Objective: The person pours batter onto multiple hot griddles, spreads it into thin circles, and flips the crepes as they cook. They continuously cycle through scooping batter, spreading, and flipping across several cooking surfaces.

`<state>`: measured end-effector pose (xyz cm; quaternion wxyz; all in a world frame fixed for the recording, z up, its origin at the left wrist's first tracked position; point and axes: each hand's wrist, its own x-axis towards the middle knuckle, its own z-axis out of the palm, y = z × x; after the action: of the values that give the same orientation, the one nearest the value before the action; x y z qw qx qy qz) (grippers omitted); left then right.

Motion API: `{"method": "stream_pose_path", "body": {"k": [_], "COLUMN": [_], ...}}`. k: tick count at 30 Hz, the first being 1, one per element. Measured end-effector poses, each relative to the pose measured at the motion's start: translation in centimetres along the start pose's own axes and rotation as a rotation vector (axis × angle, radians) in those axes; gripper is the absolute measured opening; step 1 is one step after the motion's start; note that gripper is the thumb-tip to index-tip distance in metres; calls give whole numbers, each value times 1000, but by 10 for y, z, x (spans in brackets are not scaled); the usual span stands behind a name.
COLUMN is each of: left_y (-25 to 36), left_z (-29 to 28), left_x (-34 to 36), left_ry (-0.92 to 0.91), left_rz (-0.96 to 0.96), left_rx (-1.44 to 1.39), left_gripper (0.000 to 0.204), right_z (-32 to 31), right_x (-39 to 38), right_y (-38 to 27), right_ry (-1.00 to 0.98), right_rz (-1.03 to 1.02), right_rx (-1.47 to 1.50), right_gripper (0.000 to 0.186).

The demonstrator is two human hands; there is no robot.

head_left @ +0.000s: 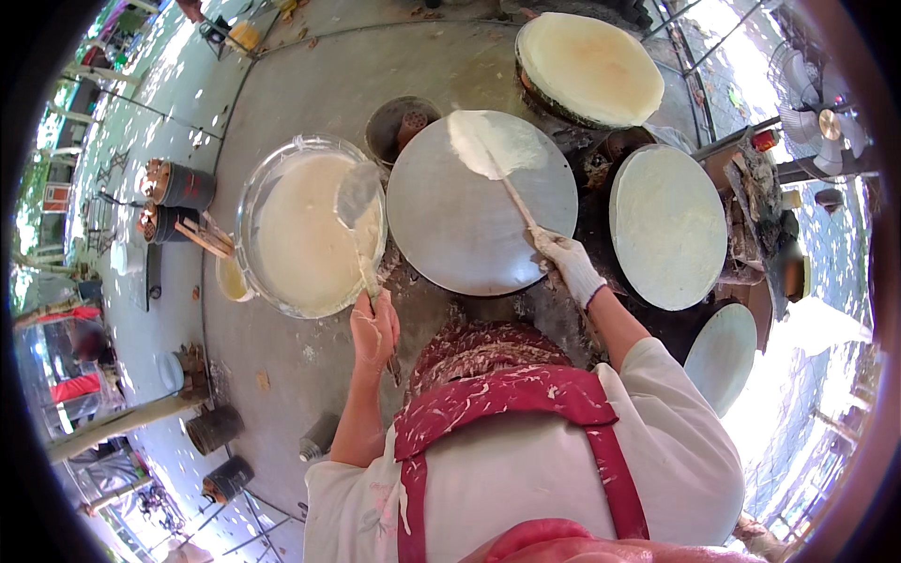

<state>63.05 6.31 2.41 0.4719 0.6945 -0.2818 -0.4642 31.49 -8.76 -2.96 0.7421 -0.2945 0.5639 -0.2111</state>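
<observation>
Holding pale-bowled ladle (pixel 358 195) in bare left hand (pixel 375 330), fingers wrapped round batter-smeared handle. Reaching over right inner side of large round basin (pixel 250 225); cannot tell whether dipping into basin batter (pixel 296 225) or hanging just above.

Holding wooden spreader stick (pixel 512 195) in gloved right hand (pixel 568 265), grip closed. Slanting far and left across flat round griddle (pixel 469 235), far end within wet batter patch (pixel 514 143) at far rim. Smooth grey metal showing from patch to near edge; wide sweep available left and near. Right hand over near-right edge.

Only narrow gap between basin and griddle; dark pot (pixel 402 131) tucked in beyond it. Tight to right also: second round plate close by, covered by pale batter sheet (pixel 668 230). Farther off, beyond griddle's far-right edge, browned sheet (pixel 591 70). Lower right, near right elbow, pale disc (pixel 721 358). More room leftward, across concrete floor (pixel 272 375) beside left forearm.
</observation>
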Motion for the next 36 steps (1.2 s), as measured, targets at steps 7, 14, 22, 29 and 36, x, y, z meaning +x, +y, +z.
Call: {"method": "stream_pose_path", "body": {"k": [7,14,22,29,36], "left_y": [-18,-32,-36,-35,-57], "left_z": [9,27,41,53,54], "left_x": [-36,-53,-65,-75,-95], "left_ry": [169,254,358,421,477], "left_rz": [-131,-181,-250,-253,-301], "left_rx": [-25,-55,-58,4,-17], "left_gripper": [20,19,19,20,21], "right_z": [-68,-47,-66,-102,-85], "right_x": [27,52,60,81,81], "right_y": [-23,-9,-45,-77,-71], "right_ry": [68,-208,-255,-225,-443], "right_rz": [-235,-99,-48,-263,45], "right_rx": [-148,-302,-439,-594,-660], "right_gripper": [40,38,45,38,40]}}
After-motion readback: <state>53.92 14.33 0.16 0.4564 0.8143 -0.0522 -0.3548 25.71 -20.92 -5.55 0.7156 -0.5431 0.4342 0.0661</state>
